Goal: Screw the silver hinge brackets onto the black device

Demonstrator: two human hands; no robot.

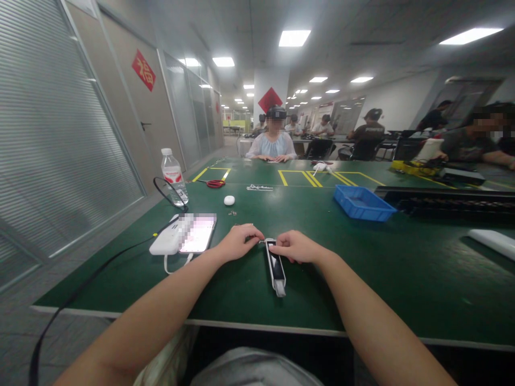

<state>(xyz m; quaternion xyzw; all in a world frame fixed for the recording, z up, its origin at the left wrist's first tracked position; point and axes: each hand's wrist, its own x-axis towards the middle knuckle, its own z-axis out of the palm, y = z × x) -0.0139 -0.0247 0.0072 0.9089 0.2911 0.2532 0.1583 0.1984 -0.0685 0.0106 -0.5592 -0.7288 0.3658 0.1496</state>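
Centrally, the slim device [277, 267] lies on the tabletop [386, 284], long axis pointing away from the wearer, far end between both hands: left grip [240, 241] pinching a small metallic piece [262, 241] beside it; right grip [300, 247] thumb-down on its face, closure unclear.

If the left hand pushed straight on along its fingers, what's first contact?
Probably the far end of the slim white-edged device, just right of the fingertips. Depth is unclear; if it cleared that, the right hand comes next.
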